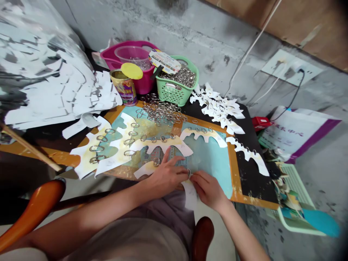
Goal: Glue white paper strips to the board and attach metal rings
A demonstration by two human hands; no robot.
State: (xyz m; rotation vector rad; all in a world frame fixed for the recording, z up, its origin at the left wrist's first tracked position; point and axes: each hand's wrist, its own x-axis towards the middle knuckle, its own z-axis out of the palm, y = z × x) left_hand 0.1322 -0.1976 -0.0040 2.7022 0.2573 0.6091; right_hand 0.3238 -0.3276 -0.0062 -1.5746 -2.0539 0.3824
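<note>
At the table edge (255, 202), left fingers (181, 169) and right fingers (198, 178) pinch ringed paper (190, 197).

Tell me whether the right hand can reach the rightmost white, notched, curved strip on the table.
Probably yes: the way from the right hand to the white, notched, curved strip crosses flat light-blue sheet and orange-brown border, with nothing standing up. It seems busy at a silver metal ring, though.
</note>
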